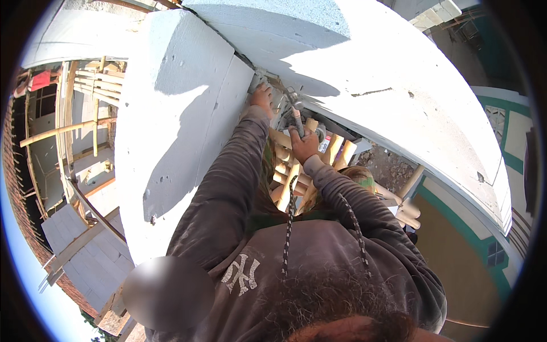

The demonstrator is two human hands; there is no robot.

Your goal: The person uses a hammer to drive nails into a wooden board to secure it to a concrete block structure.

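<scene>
My right hand [305, 143] is closed round the handle of a hammer [298, 121], its metal head up near the inner corner of two pale block walls. My left hand [262, 98] is at that corner, against the edge of the left wall [188, 62]. Its fingers are bent, and whatever lies under them is hidden. Rough grey mortar [263, 76] shows just beyond the fingertips. The right wall [393, 74] slopes away on the other side of the hammer.
Bamboo poles [290, 182] lie below my hands, around my legs. Rubble [387, 171] shows on the ground lower right, beside a green-and-cream wall [456, 211]. Past the left wall stand bamboo scaffolding [62, 132] and grey panels [85, 245].
</scene>
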